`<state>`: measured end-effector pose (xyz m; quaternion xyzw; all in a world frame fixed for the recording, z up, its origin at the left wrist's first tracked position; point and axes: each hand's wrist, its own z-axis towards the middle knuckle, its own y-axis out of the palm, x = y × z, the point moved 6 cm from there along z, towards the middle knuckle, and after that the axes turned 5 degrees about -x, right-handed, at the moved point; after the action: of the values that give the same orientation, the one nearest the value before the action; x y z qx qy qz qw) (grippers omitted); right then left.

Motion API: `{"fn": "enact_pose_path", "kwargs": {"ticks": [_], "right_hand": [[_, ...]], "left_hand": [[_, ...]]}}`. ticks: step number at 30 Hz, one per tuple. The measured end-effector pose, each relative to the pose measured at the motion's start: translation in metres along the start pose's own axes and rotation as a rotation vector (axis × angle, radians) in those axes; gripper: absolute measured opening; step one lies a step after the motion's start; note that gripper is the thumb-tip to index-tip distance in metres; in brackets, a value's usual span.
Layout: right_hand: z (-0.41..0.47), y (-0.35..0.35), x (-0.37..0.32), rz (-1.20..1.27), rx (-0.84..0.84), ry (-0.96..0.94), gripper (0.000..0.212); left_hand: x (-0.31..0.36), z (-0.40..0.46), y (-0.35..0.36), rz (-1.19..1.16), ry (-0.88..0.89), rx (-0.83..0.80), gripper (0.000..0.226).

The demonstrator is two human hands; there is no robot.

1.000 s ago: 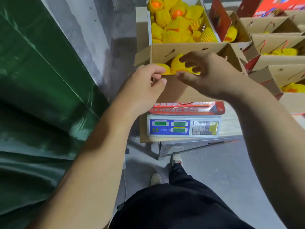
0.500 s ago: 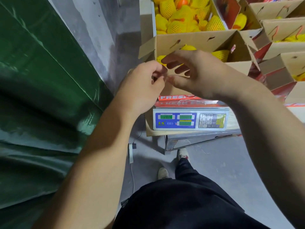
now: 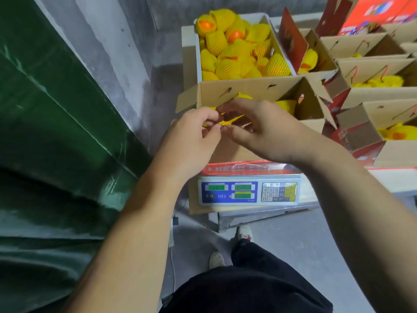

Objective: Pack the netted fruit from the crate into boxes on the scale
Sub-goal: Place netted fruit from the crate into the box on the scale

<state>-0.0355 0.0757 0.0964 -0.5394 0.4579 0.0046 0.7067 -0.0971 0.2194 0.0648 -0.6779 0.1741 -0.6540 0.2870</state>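
Crate (image 3: 198, 53) at the far end: heaped with fruit (image 3: 228, 66) in yellow foam net, two showing orange skin. Box (image 3: 252, 89) on scale (image 3: 249, 193): flaps open, netted fruit inside. Left hand (image 3: 191, 136) and right hand (image 3: 264, 129) meet over its near-left corner, fingertips pinching a yellow net strip (image 3: 232, 119). Since 0.5 s ago the hands have parted slightly, exposing the strip. Side boxes (image 3: 370, 64) also hold netted fruit.

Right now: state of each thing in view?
crate: open, heaped with netted fruit
box on scale: flaps open, partly filled
scale: on, loaded
left hand: pinching yellow net
right hand: fingers curled at net
side boxes: open
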Motion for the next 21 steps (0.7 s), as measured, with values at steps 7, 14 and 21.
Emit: {"fn": "enact_pose_path", "kwargs": {"ticks": [7, 14, 21], "right_hand": [[0.043, -0.044, 0.032, 0.015, 0.056, -0.055, 0.034], [0.132, -0.108, 0.112, -0.043, 0.049, 0.023, 0.034], [0.263, -0.145, 0.206, -0.215, -0.012, 0.155, 0.035]], "left_hand": [[0.019, 0.079, 0.001, 0.034, 0.03, 0.002, 0.022], [0.016, 0.193, -0.002, 0.062, 0.016, 0.034, 0.02], [-0.03, 0.351, 0.015, 0.049, -0.193, 0.159, 0.046]]}}
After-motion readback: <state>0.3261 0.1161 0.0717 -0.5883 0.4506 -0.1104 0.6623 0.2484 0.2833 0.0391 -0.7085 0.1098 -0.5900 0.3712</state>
